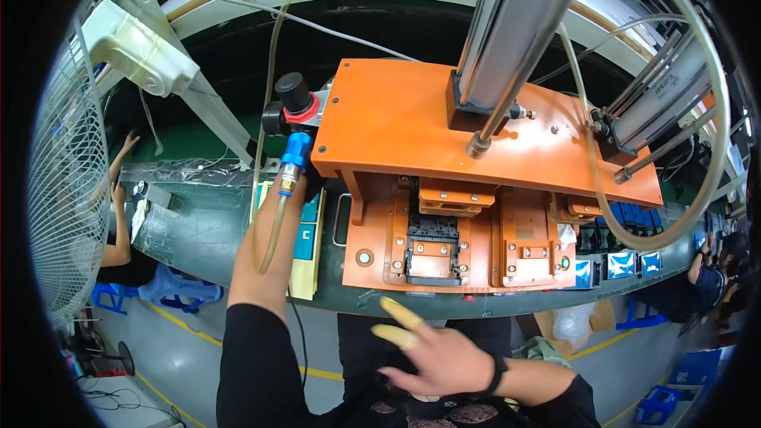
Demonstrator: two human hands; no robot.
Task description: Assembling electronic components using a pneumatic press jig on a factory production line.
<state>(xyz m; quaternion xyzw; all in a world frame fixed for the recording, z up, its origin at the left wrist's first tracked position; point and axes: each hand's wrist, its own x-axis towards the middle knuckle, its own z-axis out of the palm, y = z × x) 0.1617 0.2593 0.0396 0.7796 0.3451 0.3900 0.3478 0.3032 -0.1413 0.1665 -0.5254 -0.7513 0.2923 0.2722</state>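
Right hand (pixel 444 357) hangs open below the orange press (pixel 444 190); left hand (pixel 277 214) reaches behind it, grip unclear.

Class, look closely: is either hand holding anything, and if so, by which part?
Right hand holds nothing, fingers spread. Left hand reaches behind the blue hose fitting; any grip is hidden.

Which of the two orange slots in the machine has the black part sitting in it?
The left slot, right above the right hand with its yellow fingertip covers. It holds a black part; the right slot shows only orange plates and small screws.
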